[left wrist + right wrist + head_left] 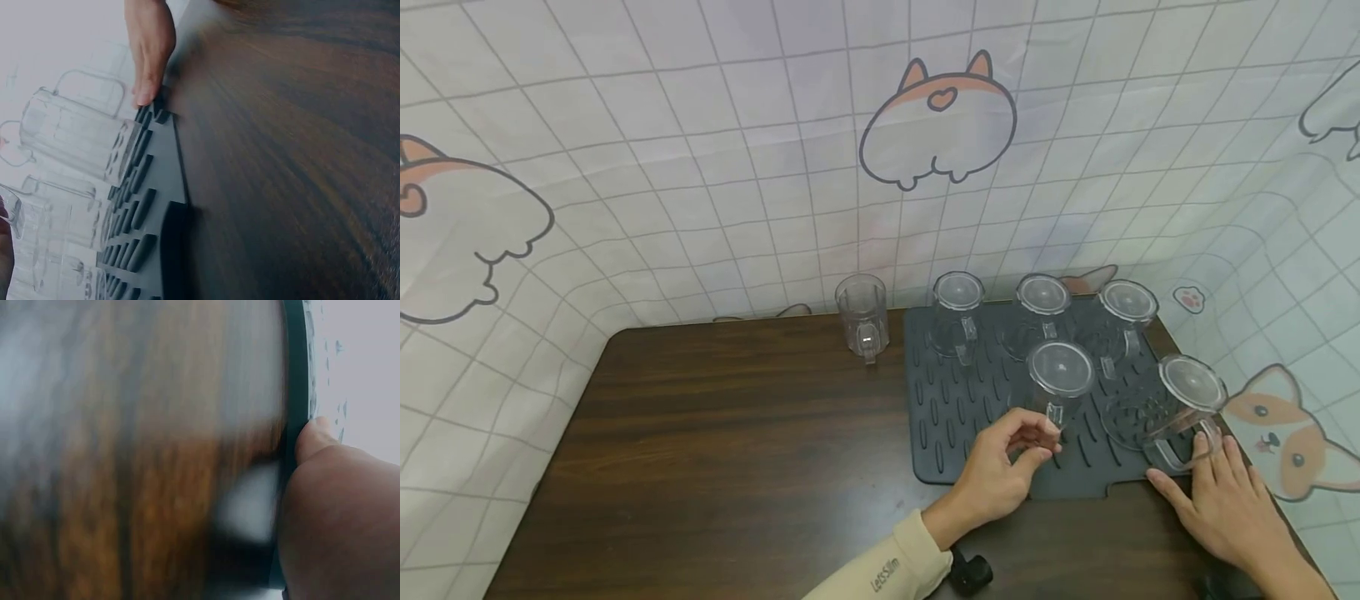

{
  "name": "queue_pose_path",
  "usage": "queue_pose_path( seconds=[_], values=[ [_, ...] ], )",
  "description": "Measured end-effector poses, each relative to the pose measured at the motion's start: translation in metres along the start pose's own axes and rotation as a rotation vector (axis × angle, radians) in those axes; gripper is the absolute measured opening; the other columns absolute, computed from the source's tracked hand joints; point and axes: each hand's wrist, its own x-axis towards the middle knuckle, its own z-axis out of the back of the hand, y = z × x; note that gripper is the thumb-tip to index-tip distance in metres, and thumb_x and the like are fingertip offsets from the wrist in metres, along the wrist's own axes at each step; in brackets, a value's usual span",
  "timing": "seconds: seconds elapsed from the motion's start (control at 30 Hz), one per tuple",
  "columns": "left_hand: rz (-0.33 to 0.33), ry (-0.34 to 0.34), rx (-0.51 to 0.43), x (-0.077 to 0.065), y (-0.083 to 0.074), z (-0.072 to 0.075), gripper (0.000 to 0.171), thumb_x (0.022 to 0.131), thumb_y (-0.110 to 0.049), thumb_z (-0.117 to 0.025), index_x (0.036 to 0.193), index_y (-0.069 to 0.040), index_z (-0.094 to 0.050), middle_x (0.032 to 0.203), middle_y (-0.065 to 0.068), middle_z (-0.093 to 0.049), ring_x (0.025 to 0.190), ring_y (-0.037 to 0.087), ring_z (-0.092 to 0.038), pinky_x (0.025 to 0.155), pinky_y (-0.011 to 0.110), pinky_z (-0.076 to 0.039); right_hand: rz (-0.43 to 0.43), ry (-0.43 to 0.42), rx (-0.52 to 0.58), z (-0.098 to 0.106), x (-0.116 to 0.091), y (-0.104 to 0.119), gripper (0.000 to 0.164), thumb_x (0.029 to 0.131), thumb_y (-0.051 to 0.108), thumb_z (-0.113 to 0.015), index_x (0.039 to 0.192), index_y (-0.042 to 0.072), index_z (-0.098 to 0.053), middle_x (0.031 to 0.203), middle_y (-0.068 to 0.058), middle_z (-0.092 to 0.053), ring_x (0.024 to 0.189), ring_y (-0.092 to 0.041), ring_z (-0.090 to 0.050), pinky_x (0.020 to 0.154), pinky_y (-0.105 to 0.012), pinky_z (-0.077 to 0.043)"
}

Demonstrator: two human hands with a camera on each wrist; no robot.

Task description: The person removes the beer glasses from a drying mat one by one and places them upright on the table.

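My left hand (1000,471) pinches the handle of a clear glass mug (1062,371) that stands upside down at the middle of a dark grey ridged drying mat (951,425). In the left wrist view, a glass handle shows by a finger at the left edge. My right hand (1232,500) rests with its fingers spread at the mat's front right corner. Beside those fingers stands another upside-down glass mug (1191,387), its handle toward me. In the right wrist view, the right thumb (315,440) lies along the mat's edge.
Three more upturned glass mugs, a left one (957,312), a middle one (1041,312) and a right one (1126,321), line the mat's back. An upright glass mug (861,312) stands left of the mat on the brown wooden table (715,450). Patterned cloth (760,167) hangs behind.
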Motion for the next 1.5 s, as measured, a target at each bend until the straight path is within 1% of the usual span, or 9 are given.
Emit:
queue_pose_path(
  seconds=[0.43,0.57,0.73,0.8,0.93,1.0,1.2,1.37,1.5],
  values=[
    [-0.026,-0.004,0.014,-0.004,-0.008,0.009,0.018,0.101,0.003,-0.059,0.118,-0.002,-0.058,0.113,0.026,-0.067,0.104,0.033,-0.072,0.097,0.024,-0.058,-0.043,-0.147,-0.011,0.009,-0.012,-0.001,0.091,0.106,0.057,-0.046,0.149,-0.021,-0.029,0.160,-0.047,-0.001,0.148,-0.068,0.006,0.112,-0.086,-0.001],
    [-0.025,-0.014,-0.009,-0.005,-0.013,0.012,0.018,0.100,0.004,-0.059,0.117,-0.001,-0.058,0.112,0.028,-0.066,0.103,0.037,-0.071,0.095,0.024,-0.059,-0.055,-0.285,-0.014,0.017,-0.016,0.002,0.068,0.105,0.036,-0.054,0.146,-0.015,-0.036,0.161,-0.045,-0.011,0.149,-0.068,-0.009,0.116,-0.085,-0.005],
    [-0.035,-0.008,-0.014,-0.006,-0.017,0.016,0.017,0.101,0.005,-0.058,0.117,0.000,-0.057,0.112,0.030,-0.066,0.103,0.043,-0.070,0.093,0.023,-0.060,0.009,-0.596,0.020,0.032,-0.017,0.005,0.050,0.083,0.002,-0.058,0.129,-0.017,-0.051,0.143,-0.045,-0.043,0.117,-0.071,-0.045,0.094,-0.082,-0.036],
    [-0.039,-0.003,-0.007,-0.006,-0.018,0.018,0.017,0.101,0.005,-0.058,0.117,0.000,-0.057,0.111,0.030,-0.066,0.102,0.042,-0.070,0.093,0.023,-0.059,-0.047,-0.625,0.055,0.040,-0.017,0.009,0.048,0.084,0.000,-0.054,0.129,-0.019,-0.051,0.141,-0.046,-0.045,0.117,-0.069,-0.046,0.090,-0.081,-0.039],
    [-0.043,0.011,0.009,-0.008,-0.021,0.021,0.017,0.101,0.004,-0.057,0.118,0.000,-0.055,0.111,0.030,-0.065,0.102,0.042,-0.070,0.093,0.022,-0.059,-0.249,-0.575,0.165,0.059,-0.018,0.027,0.050,0.094,0.003,-0.048,0.141,-0.014,-0.046,0.155,-0.040,-0.037,0.139,-0.062,-0.037,0.110,-0.078,-0.031],
    [-0.044,0.016,0.015,-0.009,-0.024,0.024,0.017,0.102,0.003,-0.057,0.119,0.000,-0.055,0.112,0.030,-0.065,0.103,0.042,-0.070,0.093,0.022,-0.059,-0.272,-0.603,0.209,0.066,-0.017,0.035,0.051,0.096,0.005,-0.048,0.144,-0.010,-0.046,0.159,-0.036,-0.036,0.145,-0.058,-0.034,0.117,-0.075,-0.027],
    [-0.052,0.015,0.036,-0.011,-0.029,0.033,0.017,0.102,0.001,-0.057,0.119,-0.001,-0.056,0.113,0.028,-0.066,0.105,0.040,-0.070,0.094,0.023,-0.059,-0.134,-0.811,0.293,0.088,-0.010,0.058,0.048,0.095,0.014,-0.054,0.139,-0.005,-0.058,0.155,-0.027,-0.048,0.144,-0.053,-0.041,0.123,-0.065,-0.028],
    [-0.089,0.009,0.088,-0.012,-0.032,0.039,0.016,0.102,0.002,-0.057,0.118,-0.003,-0.057,0.111,0.025,-0.068,0.104,0.035,-0.072,0.093,0.023,-0.059,-0.053,-0.896,0.294,0.103,-0.004,0.079,0.046,0.095,0.018,-0.056,0.136,-0.002,-0.063,0.150,-0.025,-0.055,0.139,-0.051,-0.047,0.124,-0.061,-0.032],
    [-0.128,-0.010,0.136,-0.013,-0.036,0.045,0.017,0.100,0.005,-0.059,0.115,-0.003,-0.057,0.108,0.023,-0.069,0.100,0.034,-0.073,0.090,0.021,-0.060,0.069,-0.978,0.289,0.110,0.003,0.097,0.045,0.097,0.027,-0.058,0.132,-0.001,-0.067,0.142,-0.028,-0.061,0.131,-0.054,-0.054,0.125,-0.036,-0.037]
  ],
)
